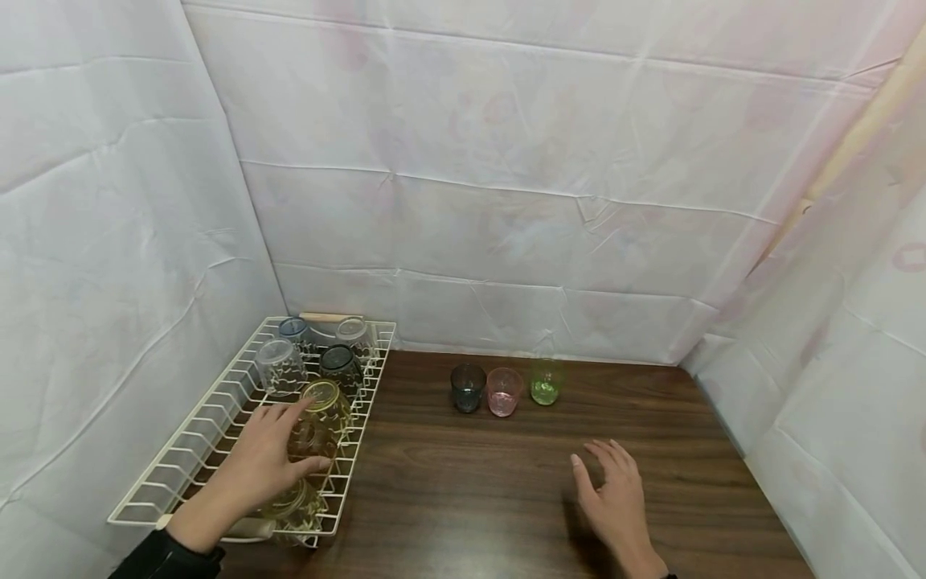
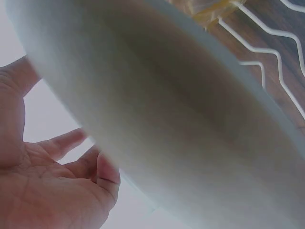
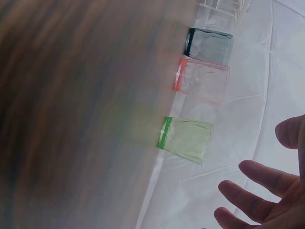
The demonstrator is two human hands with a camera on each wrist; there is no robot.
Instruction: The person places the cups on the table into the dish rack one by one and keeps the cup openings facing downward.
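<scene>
My left hand is over the white wire rack, thumb and fingers spread on either side of a brownish glass. Its fingertips are near a yellow glass; whether they touch it I cannot tell. In the left wrist view, a pale blurred shape hides much of the scene, and no glass shows in the palm. My right hand hovers over the wooden table, fingers apart and holding nothing. Beyond it stand a dark grey glass, a pink glass and a green glass, upright in a row.
Other upside-down glasses sit in the rack: a clear one, a dark one, a blue one and another yellow one. White sheeting hangs behind and at both sides of the dark wooden table.
</scene>
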